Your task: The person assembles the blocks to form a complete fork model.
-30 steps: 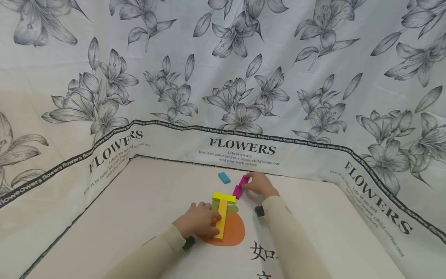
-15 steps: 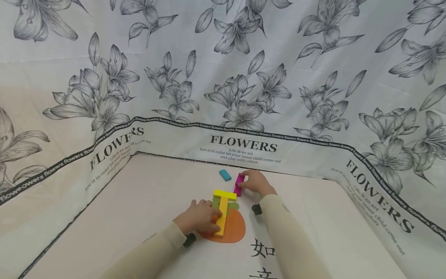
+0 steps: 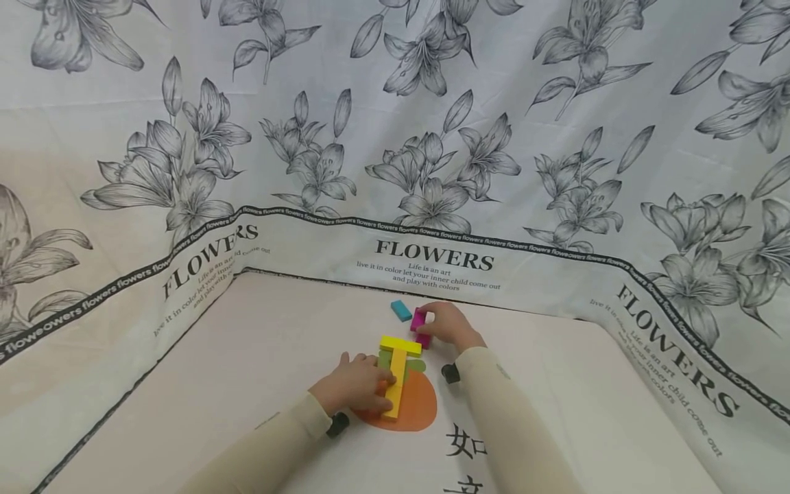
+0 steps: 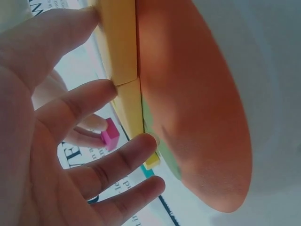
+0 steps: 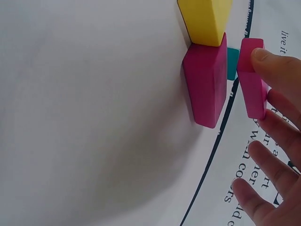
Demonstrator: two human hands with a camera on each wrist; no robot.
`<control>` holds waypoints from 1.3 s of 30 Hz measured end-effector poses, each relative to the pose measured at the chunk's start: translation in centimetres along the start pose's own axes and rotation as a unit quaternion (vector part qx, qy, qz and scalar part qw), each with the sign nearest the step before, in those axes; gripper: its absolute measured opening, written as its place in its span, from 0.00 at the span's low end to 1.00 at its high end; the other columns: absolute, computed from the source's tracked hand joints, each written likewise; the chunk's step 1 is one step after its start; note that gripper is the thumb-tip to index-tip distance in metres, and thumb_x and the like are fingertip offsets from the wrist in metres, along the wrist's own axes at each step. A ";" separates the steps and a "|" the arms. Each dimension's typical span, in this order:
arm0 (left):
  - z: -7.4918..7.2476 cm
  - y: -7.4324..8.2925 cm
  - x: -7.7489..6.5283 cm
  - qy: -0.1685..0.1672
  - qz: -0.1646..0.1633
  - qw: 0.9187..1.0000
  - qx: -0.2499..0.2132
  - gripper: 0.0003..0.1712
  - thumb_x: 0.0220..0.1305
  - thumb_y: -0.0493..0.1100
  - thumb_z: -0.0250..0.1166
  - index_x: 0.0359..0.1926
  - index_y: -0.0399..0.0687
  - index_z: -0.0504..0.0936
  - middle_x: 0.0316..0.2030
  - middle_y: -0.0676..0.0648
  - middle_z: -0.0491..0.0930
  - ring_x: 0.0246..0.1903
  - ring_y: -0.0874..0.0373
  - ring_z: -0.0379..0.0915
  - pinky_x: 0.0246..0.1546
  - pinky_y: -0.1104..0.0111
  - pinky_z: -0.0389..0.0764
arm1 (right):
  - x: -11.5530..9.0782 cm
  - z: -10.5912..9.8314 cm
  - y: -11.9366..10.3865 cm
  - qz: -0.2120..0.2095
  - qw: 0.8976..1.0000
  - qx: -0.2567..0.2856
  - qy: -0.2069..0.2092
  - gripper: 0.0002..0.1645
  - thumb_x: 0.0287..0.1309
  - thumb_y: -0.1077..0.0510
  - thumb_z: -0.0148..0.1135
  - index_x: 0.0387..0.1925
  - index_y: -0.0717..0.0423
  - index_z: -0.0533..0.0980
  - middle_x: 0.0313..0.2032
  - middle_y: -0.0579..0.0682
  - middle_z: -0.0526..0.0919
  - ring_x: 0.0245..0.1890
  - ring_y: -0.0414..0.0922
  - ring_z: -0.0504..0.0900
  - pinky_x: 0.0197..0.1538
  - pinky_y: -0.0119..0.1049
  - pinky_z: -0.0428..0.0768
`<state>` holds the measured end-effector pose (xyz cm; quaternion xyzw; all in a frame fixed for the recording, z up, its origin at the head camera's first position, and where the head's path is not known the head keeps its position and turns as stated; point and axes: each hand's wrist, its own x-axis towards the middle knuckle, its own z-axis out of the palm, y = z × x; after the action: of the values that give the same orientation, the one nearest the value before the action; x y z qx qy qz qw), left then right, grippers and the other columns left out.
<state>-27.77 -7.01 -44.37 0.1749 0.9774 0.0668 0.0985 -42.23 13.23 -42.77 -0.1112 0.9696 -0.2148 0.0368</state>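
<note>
In the head view two orange-yellow blocks (image 3: 398, 367) lie end to end, capped by a crosswise bright yellow block (image 3: 410, 348). My left hand (image 3: 352, 384) rests its thumb and index fingertips on the row, one at each block, its other fingers spread. Thumb and fingers of my right hand (image 3: 449, 324) pinch a magenta block (image 5: 253, 94). A second magenta block (image 5: 202, 84) lies at the right end of the crosswise block. Close over and beyond it is the held one. A blue block (image 3: 401, 311) lies just to the left of the held block.
A white cloth with an orange fruit print (image 3: 420, 405) and black characters (image 3: 465, 441) covers the table under the blocks. A flower-patterned curtain (image 3: 432, 257) rises behind and at both sides. Black wrist devices (image 3: 451, 373) sit under both sleeves.
My right hand has moved left with the magenta block, which now stands nearer the blue block and left of the lying magenta one. My left hand stays on the yellow row.
</note>
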 end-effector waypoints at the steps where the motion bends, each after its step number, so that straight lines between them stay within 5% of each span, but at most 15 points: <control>1: 0.0 0.0 0.0 0.000 0.000 1.000 0.000 0.28 0.51 0.66 0.68 0.54 0.71 0.81 0.55 0.48 0.76 0.57 0.49 0.66 0.64 0.35 0.59 | 0.0 0.1 -0.1 0.002 1.000 0.003 -0.003 0.32 0.51 0.48 0.72 0.59 0.41 0.76 0.57 0.45 0.80 0.47 0.47 0.74 0.58 0.47 0.75; 10: 0.1 0.1 0.0 0.003 -0.001 1.000 0.005 0.28 0.51 0.67 0.67 0.55 0.71 0.80 0.55 0.49 0.75 0.58 0.48 0.66 0.63 0.35 0.59 | 0.4 0.7 -0.3 -0.008 1.000 0.009 -0.019 0.32 0.49 0.44 0.73 0.58 0.39 0.77 0.54 0.46 0.81 0.42 0.45 0.75 0.46 0.39 0.78; 26: 0.2 0.0 -0.1 0.006 0.000 1.000 -0.004 0.29 0.52 0.66 0.67 0.56 0.71 0.80 0.53 0.49 0.76 0.58 0.48 0.66 0.63 0.34 0.58 | 0.3 1.5 -0.9 -0.032 0.998 0.014 -0.055 0.28 0.54 0.46 0.69 0.58 0.42 0.76 0.54 0.50 0.80 0.45 0.46 0.76 0.56 0.46 0.77; 39: 0.5 -0.4 0.1 0.011 0.008 1.000 -0.004 0.29 0.53 0.67 0.66 0.57 0.72 0.79 0.57 0.48 0.75 0.58 0.48 0.66 0.62 0.34 0.59 | 1.3 2.5 -0.5 -0.019 0.997 0.027 -0.074 0.27 0.55 0.42 0.67 0.57 0.39 0.76 0.56 0.49 0.79 0.36 0.44 0.78 0.41 0.35 0.78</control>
<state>-27.87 -7.29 -44.95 0.1816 0.9767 0.0733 0.0882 -43.05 11.49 -44.90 -0.1443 0.9558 -0.2328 0.1069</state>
